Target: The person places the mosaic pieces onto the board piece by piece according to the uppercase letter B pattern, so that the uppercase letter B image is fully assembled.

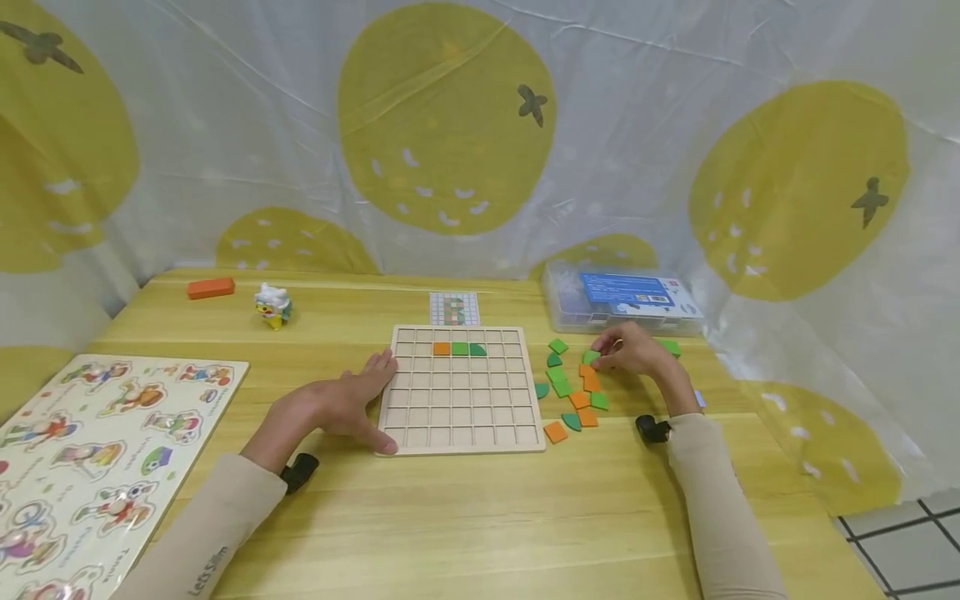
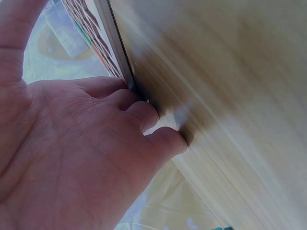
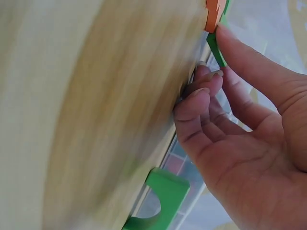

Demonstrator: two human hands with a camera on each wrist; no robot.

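Observation:
A wooden grid board [image 1: 461, 408] lies on the table with an orange square, a green square and a dark green quarter-round tile [image 1: 477, 350] in one upper row. Against the board's left edge rests my left hand [image 1: 341, 406], its thumb and fingers spread; in the left wrist view its fingertips [image 2: 144, 112] meet the tabletop beside the board. My right hand [image 1: 632, 350] is at the far end of the loose tiles, pinching a light green tile [image 3: 217, 49] between thumb and finger, beside orange tiles [image 1: 589, 380].
Several loose orange and green tiles [image 1: 562, 387] lie right of the board. Behind are a patterned card [image 1: 454, 308] and a clear plastic box [image 1: 562, 304]. A green arch block [image 3: 172, 191], a toy figure [image 1: 273, 306], an orange block [image 1: 211, 288] and a picture puzzle [image 1: 176, 454] also sit here.

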